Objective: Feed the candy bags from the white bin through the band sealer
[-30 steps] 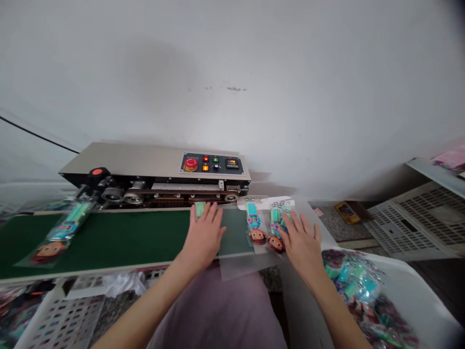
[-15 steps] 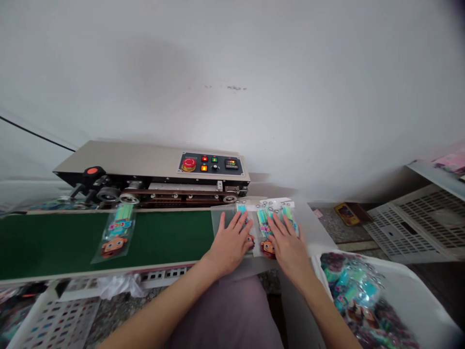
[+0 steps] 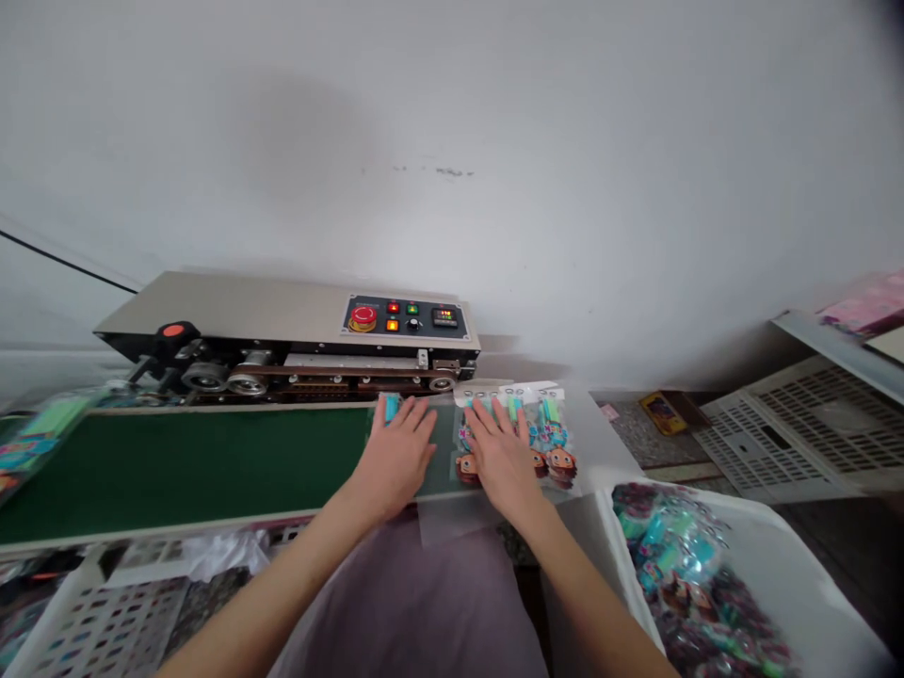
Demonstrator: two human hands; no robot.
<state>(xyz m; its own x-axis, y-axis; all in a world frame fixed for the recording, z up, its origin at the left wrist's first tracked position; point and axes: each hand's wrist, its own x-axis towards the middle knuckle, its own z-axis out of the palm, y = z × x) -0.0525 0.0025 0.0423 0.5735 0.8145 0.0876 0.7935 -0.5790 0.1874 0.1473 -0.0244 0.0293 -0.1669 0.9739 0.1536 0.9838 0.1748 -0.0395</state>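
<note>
My left hand lies flat, fingers spread, on a clear packet with a turquoise item, on the green conveyor belt. The packet's top edge sits at the band sealer machine. My right hand lies flat with fingers apart on a row of clear packets holding turquoise sticks and cartoon heads, on the plate right of the belt. Neither hand grips anything.
At the belt's far left edge lies another packet. A white bin of filled packets stands at the lower right. White perforated crates sit at the right, another crate at the lower left. The wall rises behind the machine.
My left hand slid a packet left from the row onto the belt at the sealer. My right hand shifted left over the row. The earlier packet rode the belt to the far left.
</note>
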